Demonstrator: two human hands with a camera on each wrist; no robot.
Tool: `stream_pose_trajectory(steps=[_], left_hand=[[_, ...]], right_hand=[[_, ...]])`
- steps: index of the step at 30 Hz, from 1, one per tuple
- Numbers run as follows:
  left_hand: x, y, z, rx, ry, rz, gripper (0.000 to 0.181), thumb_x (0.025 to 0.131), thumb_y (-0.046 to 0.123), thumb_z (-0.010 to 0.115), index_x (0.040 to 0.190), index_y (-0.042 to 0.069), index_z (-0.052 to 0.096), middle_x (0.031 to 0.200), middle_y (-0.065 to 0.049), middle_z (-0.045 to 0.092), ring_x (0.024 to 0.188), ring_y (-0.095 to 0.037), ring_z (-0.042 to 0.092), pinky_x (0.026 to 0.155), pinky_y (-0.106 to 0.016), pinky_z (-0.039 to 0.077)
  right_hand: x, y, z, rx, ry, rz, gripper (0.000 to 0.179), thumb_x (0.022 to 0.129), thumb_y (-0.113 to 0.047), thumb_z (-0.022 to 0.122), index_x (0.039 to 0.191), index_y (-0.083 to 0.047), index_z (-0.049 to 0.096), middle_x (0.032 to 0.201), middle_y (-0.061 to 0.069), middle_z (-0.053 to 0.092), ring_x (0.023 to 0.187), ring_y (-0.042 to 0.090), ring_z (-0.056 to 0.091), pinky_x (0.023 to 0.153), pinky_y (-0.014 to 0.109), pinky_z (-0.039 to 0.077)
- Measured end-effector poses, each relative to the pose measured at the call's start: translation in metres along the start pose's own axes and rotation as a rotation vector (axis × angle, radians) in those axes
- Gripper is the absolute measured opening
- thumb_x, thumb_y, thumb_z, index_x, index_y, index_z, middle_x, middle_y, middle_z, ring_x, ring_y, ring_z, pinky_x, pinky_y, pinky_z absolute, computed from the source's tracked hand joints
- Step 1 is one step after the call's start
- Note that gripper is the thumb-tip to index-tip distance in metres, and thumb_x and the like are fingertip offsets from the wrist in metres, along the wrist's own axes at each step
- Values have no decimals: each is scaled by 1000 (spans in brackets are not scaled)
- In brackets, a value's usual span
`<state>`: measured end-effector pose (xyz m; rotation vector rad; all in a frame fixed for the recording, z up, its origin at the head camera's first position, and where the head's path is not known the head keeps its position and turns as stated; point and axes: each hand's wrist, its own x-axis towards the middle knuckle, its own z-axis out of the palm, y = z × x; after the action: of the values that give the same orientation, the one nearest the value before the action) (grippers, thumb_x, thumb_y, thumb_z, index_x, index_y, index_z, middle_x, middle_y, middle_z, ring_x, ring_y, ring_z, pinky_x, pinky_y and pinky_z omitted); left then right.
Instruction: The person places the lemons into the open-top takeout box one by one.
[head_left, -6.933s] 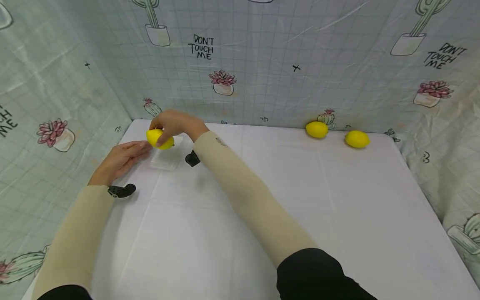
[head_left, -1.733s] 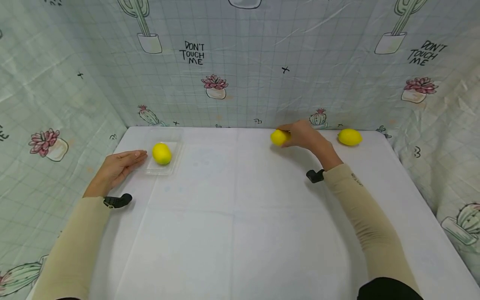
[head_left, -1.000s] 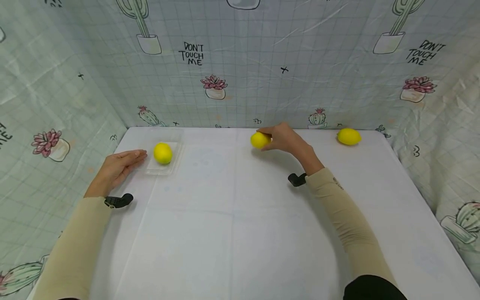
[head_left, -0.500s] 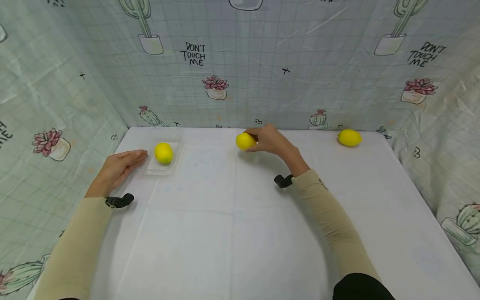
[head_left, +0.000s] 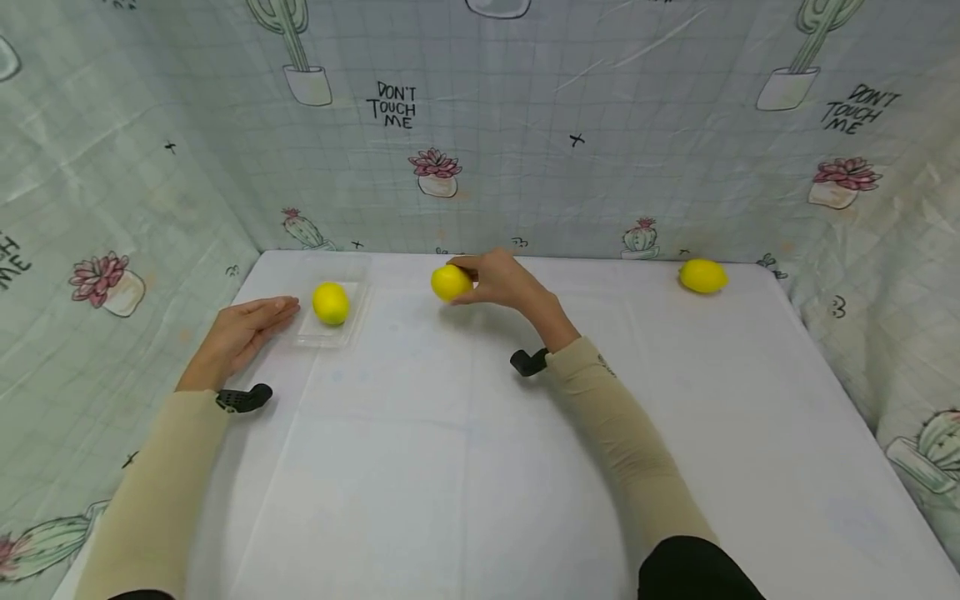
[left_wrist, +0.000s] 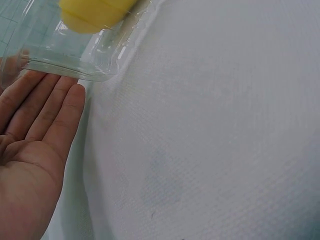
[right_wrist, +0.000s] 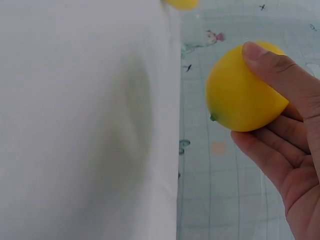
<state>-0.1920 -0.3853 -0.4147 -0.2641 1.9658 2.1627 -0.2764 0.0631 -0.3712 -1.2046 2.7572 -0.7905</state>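
In the head view, my right hand (head_left: 504, 282) holds a yellow lemon (head_left: 448, 283) just above the table, near the back edge. The right wrist view shows thumb and fingers pinching that lemon (right_wrist: 240, 95), whose small green stem end shows. My left hand (head_left: 243, 337) lies at the left side of a clear plastic container (head_left: 318, 342). Its fingers are straight, and in the left wrist view the fingertips touch the container's wall (left_wrist: 65, 67). A second lemon (head_left: 331, 303) sits inside the container. A third lemon (head_left: 702, 276) rests on the table at the back right.
A white cloth covers the table (head_left: 420, 467). Behind it and at both sides hang pale green curtains (head_left: 510, 100) printed with cacti and words. Black wrist cameras (head_left: 529, 362) are strapped to both wrists.
Earlier my right hand held a lemon over the container; that lemon now sits inside it. Since then, my right hand has carried another lemon leftward from the back right. The left hand has stayed put.
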Motion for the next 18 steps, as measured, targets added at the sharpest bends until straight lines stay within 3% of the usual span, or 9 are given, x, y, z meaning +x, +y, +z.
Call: stream_pose_trajectory(steps=[5, 9, 18], left_hand=[[1, 1, 3, 61, 10, 9, 67, 99, 25, 67, 153, -3, 39, 140, 1, 63, 134, -12, 55, 112, -29, 45], [0, 4, 4, 40, 13, -2, 69, 98, 24, 68, 153, -5, 37, 144, -2, 60, 139, -15, 50, 113, -30, 42], [-7, 8, 7, 3, 49, -3, 65, 97, 21, 69, 150, -6, 41, 130, 2, 69, 131, -13, 58, 114, -33, 42]], right_hand=[[13, -10, 10, 40, 9, -35, 62, 85, -38, 85, 137, -9, 65, 123, 6, 72, 97, 20, 68, 89, 28, 57], [22, -16, 20, 67, 15, -52, 64, 85, -37, 85, 139, -9, 63, 127, 5, 71, 102, 17, 69, 93, 25, 57], [38, -31, 36, 86, 15, -93, 64, 84, -36, 85, 138, -8, 64, 125, 6, 72, 96, 18, 67, 86, 23, 57]])
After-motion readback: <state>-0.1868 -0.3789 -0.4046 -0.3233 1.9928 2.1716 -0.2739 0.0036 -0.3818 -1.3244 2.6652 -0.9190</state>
